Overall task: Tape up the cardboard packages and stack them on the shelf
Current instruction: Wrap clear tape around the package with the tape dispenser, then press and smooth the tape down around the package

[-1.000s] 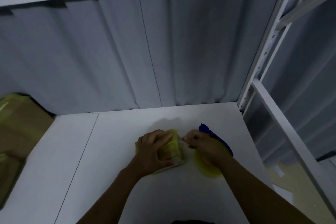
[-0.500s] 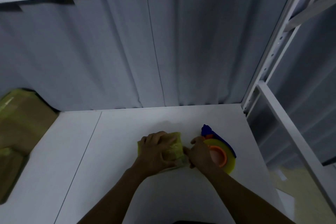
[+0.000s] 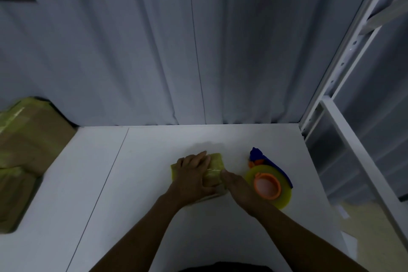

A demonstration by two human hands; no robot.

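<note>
Two hands on one package: tape press-down

left hand (image 3: 192, 174) lies flat on top of the small cardboard package (image 3: 215, 163), fingers straight and slightly spread, likely pinning it to the white shelf board (image 3: 143, 183); right hand (image 3: 237, 187) sets straight, closed-up fingers against the package's right edge, probably rubbing the yellow tape down; neither pinches anything; tape dispenser (image 3: 268, 185) lies just right of the package, free of both hands, handy for another strip; taped packages (image 3: 28, 139) sit well apart at far left; this one not yet stacked.
</note>
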